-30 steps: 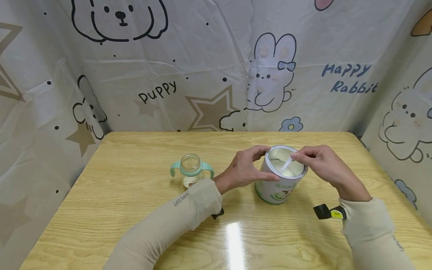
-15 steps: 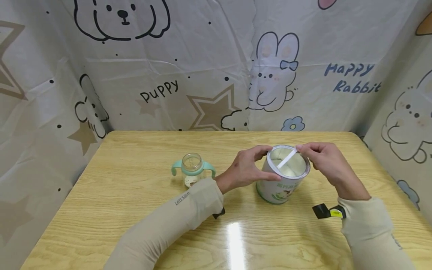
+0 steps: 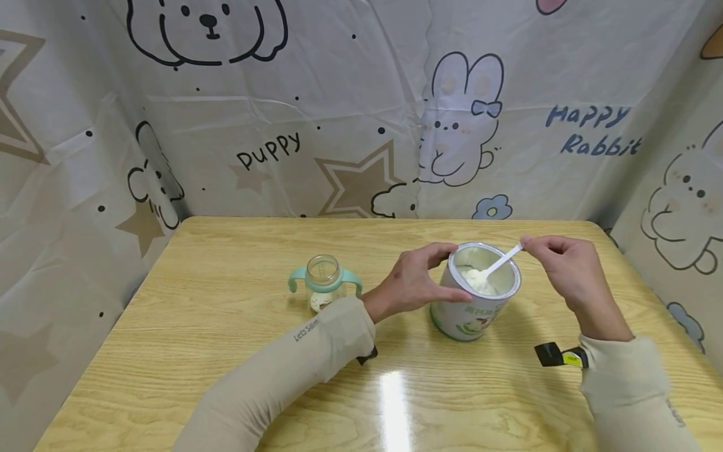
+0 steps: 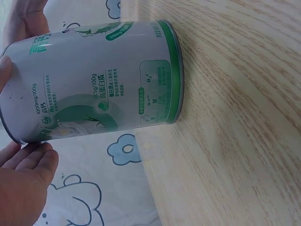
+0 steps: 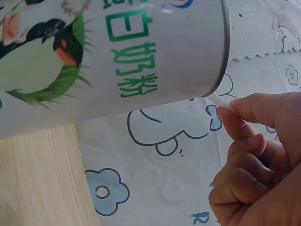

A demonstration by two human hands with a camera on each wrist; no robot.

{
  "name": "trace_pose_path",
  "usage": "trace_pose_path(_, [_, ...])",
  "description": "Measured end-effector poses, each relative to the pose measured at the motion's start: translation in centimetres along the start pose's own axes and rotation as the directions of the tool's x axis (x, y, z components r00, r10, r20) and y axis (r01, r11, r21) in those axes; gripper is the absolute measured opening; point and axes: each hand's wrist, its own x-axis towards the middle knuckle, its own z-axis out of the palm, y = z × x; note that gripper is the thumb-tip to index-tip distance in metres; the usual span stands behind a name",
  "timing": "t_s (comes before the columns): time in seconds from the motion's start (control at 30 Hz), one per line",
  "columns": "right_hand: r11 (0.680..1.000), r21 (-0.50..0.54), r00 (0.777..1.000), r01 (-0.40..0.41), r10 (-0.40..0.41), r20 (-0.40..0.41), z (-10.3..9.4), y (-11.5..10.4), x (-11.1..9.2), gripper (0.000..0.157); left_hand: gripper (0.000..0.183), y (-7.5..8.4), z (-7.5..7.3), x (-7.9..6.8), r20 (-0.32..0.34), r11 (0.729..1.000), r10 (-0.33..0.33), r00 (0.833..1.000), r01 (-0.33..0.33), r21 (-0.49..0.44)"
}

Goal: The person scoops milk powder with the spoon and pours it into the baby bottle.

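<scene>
A white and green milk powder can [image 3: 464, 319] stands lidless on the table, pale powder [image 3: 476, 280] showing inside. My left hand [image 3: 411, 279] grips its upper side, thumb and fingers spread around the rim; the left wrist view shows the can's lettered side [image 4: 94, 84]. Above the can's right edge, my right hand [image 3: 567, 267] pinches the end of a white scoop's handle [image 3: 504, 259]. The scoop slants down into the can, its lower end at the heaped powder. In the right wrist view, thumb and forefinger hold the handle [image 5: 220, 102] beside the rim.
Left of the can, close behind the left forearm, stands a clear baby bottle [image 3: 323, 276] with mint green handles and no cap. The wooden table [image 3: 237, 251] meets a cartoon-printed cloth [image 3: 350, 81] at the back and sides.
My right hand has moved right, drawing the scoop's handle over to lean the other way; powder is now heaped around its lower end. The left hand keeps its grip on the can.
</scene>
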Motion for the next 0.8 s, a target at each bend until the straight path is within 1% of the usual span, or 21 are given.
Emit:
trace_pose_path(0.07, [1.000,0.007,1.000,0.000,0.000,-0.005,-0.1,0.0,0.1,0.055,0.076,0.0,-0.1,0.0,0.000,1.000,-0.001,1.000,0.001,0.002])
trace_pose_path(0.23, [0.995,0.102,1.000,0.005,-0.007,0.016,-0.4,0.0,0.1,0.032,0.077,0.2,-0.3,0.0,0.026,1.000,0.001,1.000,-0.001,0.017])
trace_pose_path(0.3, [0.991,0.135,1.000,0.002,-0.006,0.029,-0.5,0.0,0.1,0.026,0.078,0.3,-0.5,0.0,0.046,1.000,-0.004,0.999,0.003,0.014])
trace_pose_path(0.4, [0.987,0.159,0.999,-0.010,0.003,0.043,-0.5,0.0,0.1,0.023,0.081,0.4,-0.7,-0.1,0.077,1.000,-0.009,0.997,0.007,0.026])
trace_pose_path(0.53, [0.983,0.182,0.999,-0.005,-0.003,0.046,-0.6,0.0,0.2,0.021,0.083,0.5,-1.1,-0.3,0.083,0.998,-0.010,0.997,0.005,0.061])
trace_pose_path(0.67, [0.981,0.192,0.999,0.005,-0.012,0.036,-0.7,-0.1,0.3,0.022,0.085,0.6,-1.7,-0.6,0.068,0.996,-0.059,0.996,0.054,0.074])
trace_pose_path(0.73, [0.981,0.191,0.999,0.000,-0.006,0.034,-0.8,-0.2,0.3,0.022,0.087,0.7,-1.9,-0.7,0.067,0.993,-0.089,0.994,0.083,0.082])
trace_pose_path(0.8, [0.981,0.195,0.999,-0.007,0.000,0.034,-0.9,-0.3,0.3,0.022,0.088,0.8,-2.2,-0.8,0.068,0.992,-0.105,0.992,0.099,0.082])
